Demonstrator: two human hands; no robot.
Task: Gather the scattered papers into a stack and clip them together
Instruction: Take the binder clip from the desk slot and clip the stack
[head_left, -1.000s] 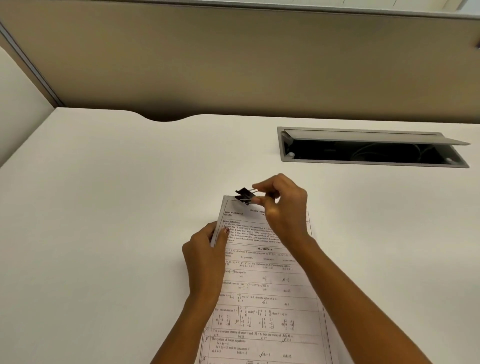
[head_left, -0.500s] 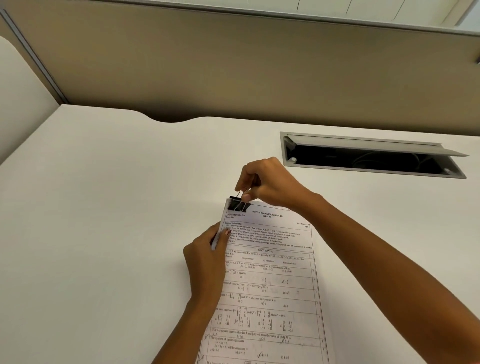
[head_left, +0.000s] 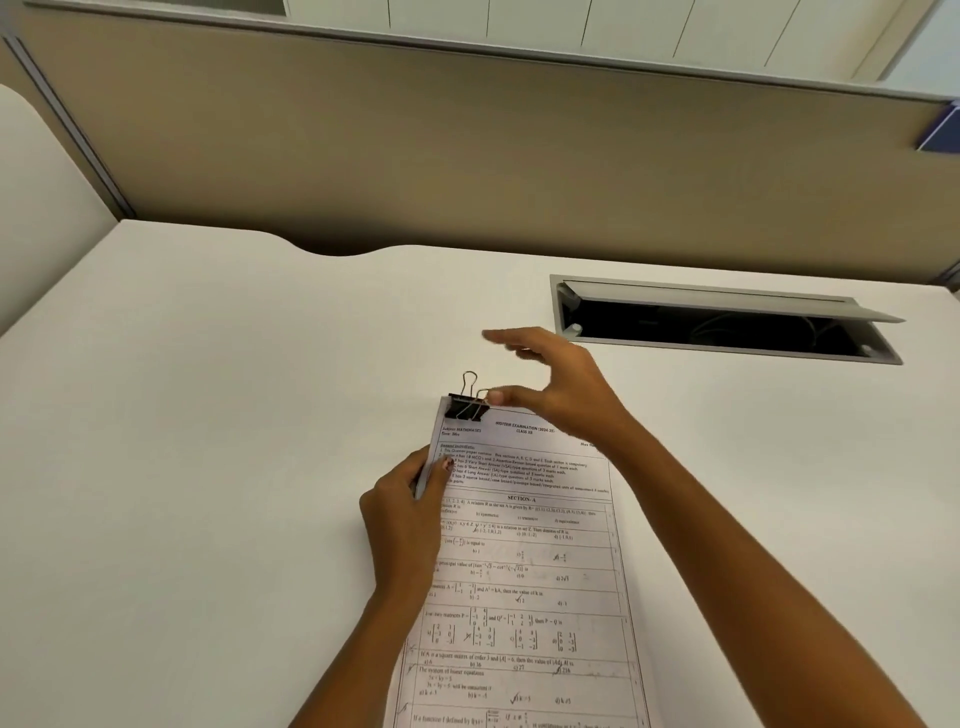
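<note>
Both wire handles of the clip (head_left: 467, 404) stand up at the stack's (head_left: 519, 561) top-left corner on the tabletop (head_left: 218, 415). The left hand (head_left: 410, 512) pinches the stack's left edge; the right hand (head_left: 558, 382) hovers, fingers (head_left: 501, 336) spread, thumb at one handle. I judge it best to fold that handle flat while the left holds the stack square.

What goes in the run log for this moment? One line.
binder clip: on paper stack top-left corner | left hand: holding stack edge | right hand: open, beside clip

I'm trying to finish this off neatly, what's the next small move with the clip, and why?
Probably fold the clip's upright wire handle down flat. The clip already sits on the top left corner of the papers, the right hand is open with its thumb at the other handle, and the left hand steadies the stack's edge.
</note>
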